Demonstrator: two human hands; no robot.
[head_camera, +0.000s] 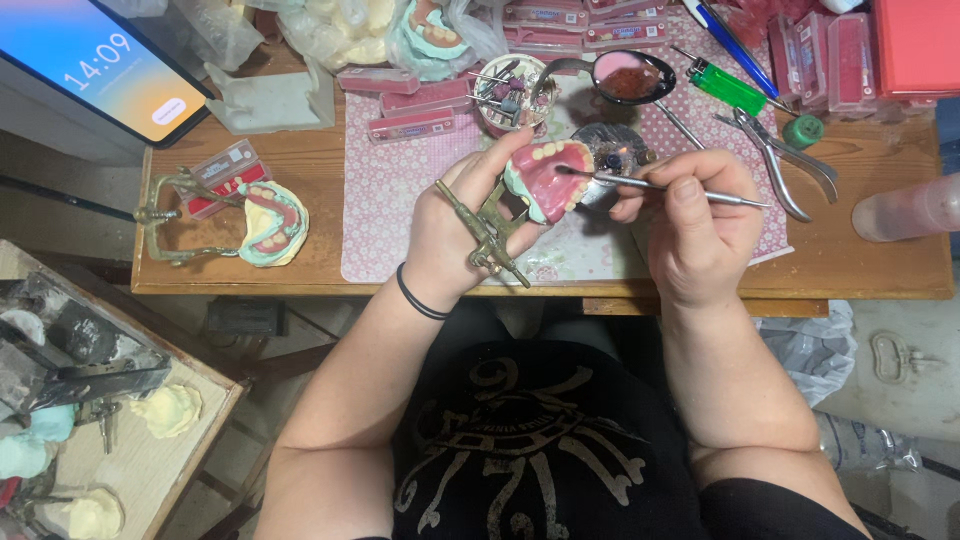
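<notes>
Your denture model (543, 176) shows pink wax gums and pale teeth on a brass articulator (487, 233), tilted up above the wooden table's pink mat; a thin metal instrument (668, 187) (nearly level) touches its wax.

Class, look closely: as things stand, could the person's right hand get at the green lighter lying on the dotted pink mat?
Probably not at once. The path from the right hand to the green lighter looks open, but its fingers are occupied by a thin metal carving tool.
</notes>
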